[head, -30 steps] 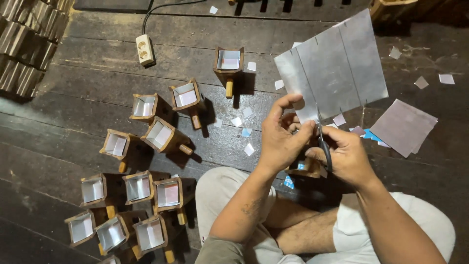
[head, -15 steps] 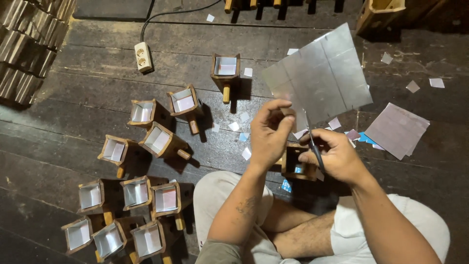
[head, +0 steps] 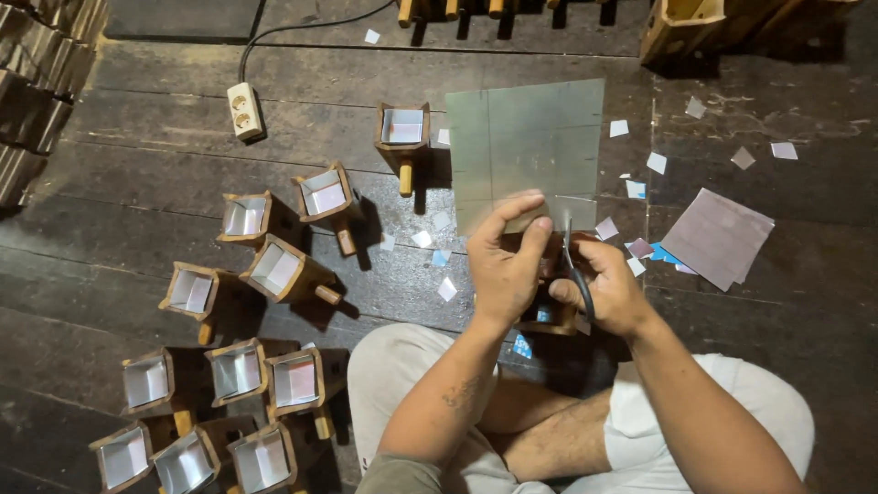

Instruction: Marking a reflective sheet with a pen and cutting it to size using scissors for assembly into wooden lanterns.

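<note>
Head view, the only one: the person sat cross-legged on a dark plank floor (head: 137,274), both hands raised in front of the knees. The left hand (head: 506,265) pinched the near edge of a thin silvery metal sheet (head: 526,146), thumb on top and fingers (head: 512,209) curled over that edge, pressed together on the sheet. The sheet lay directly beyond the fingers, away from the body, roughly square, its faint scored lines running both along and across it; it tilted slightly, the far edge toward the top of the frame, so it pointed away from the person. The right hand (head: 608,288) was wrapped closed around the dark handles of a pair of snips (head: 574,265), whose long axis ran near-to-far, tips aimed at the sheet's near right corner. Whether the blades were biting the metal could not be told; the thumb hid that spot. The left hand was on the sheet, the right just beside its corner. A small wooden box (head: 546,316) sat half hidden under the hands. To the left stood many wooden scoop-shaped boxes (head: 274,270) with metal lining and peg handles. A second grey sheet (head: 718,238) lay to the right among small cut scraps (head: 446,289). A white power strip (head: 243,110) lay farther off.
</note>
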